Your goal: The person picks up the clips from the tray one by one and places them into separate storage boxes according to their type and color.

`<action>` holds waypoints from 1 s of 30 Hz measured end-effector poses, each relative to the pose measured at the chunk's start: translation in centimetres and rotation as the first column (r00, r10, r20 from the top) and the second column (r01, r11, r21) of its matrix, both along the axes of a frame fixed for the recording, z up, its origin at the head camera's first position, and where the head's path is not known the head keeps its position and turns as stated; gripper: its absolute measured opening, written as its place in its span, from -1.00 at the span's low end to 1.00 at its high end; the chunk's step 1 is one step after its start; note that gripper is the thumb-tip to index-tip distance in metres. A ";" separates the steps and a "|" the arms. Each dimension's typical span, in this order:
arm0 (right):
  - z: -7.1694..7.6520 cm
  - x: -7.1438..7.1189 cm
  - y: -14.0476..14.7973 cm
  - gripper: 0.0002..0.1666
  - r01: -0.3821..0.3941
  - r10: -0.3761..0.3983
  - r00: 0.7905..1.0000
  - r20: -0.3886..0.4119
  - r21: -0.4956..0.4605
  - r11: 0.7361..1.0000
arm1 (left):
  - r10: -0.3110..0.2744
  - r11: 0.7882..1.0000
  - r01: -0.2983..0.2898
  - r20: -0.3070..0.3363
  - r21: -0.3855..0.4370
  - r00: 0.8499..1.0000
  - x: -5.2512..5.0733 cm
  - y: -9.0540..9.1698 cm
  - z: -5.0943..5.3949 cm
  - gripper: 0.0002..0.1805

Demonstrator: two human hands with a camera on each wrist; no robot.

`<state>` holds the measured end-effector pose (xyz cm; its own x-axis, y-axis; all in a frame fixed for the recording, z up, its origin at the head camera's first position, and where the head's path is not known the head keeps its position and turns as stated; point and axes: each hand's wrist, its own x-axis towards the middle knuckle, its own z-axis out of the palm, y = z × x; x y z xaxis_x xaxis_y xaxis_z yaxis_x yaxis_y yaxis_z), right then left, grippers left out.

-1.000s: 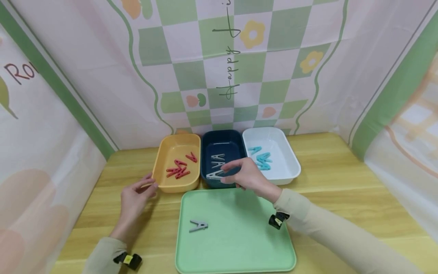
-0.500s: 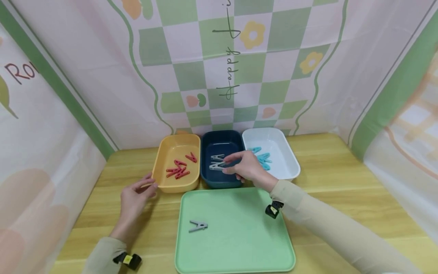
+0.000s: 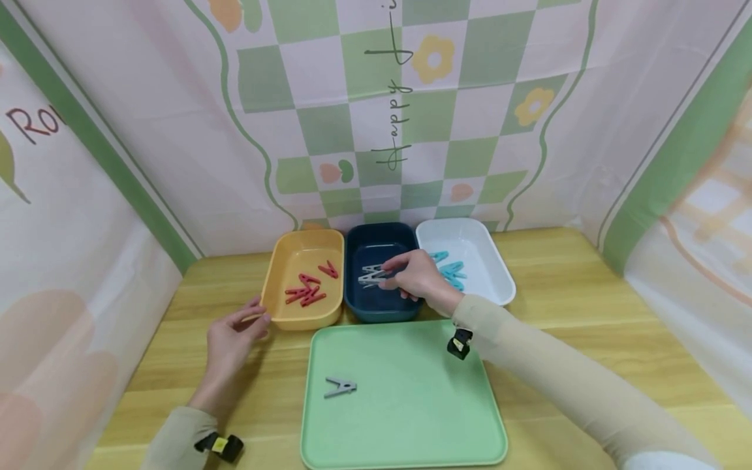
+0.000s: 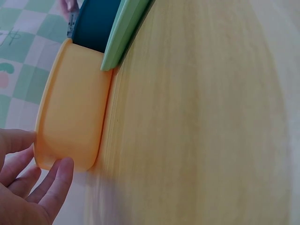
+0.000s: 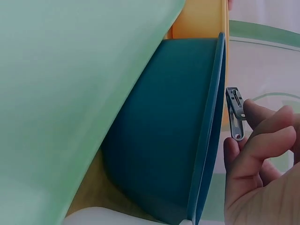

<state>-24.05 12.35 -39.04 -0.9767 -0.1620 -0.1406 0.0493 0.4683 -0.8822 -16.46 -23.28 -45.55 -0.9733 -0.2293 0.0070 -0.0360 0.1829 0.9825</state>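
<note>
My right hand (image 3: pixel 418 277) is over the dark blue bin (image 3: pixel 384 310), pinching a grey clothespin (image 5: pixel 236 115) between thumb and finger. In the right wrist view the clothespin is just above the bin's rim. More grey clothespins (image 3: pixel 373 269) lie in the bin beneath, partly overlapped by the held one. My left hand (image 3: pixel 232 336) rests its relaxed fingertips against the near left corner of the yellow bin (image 3: pixel 305 323), which contains several red clothespins (image 3: pixel 305 294). Another grey clothespin (image 3: pixel 341 387) lies on the light green tray (image 3: pixel 411 418).
To the right of the blue bin stands a white bin (image 3: pixel 484 261) with several light blue clothespins (image 3: pixel 452 271), partly behind my right hand. All three bins line up on the wooden table (image 3: pixel 564 287), against a patterned cloth backdrop (image 3: pixel 376 117). The tray lies in front of them.
My right hand has moved slightly away from me over the blue bin, carrying the grey clothespin from its near end toward the other grey ones. The left hand stays put.
</note>
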 end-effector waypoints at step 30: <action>-0.5 -1.7 -0.8 -0.66 0.026 -0.028 0.999 0.020 0.086 0.996 | -0.001 1.000 0.001 -0.002 -0.010 1.000 0.0 0.0 0.0 -0.66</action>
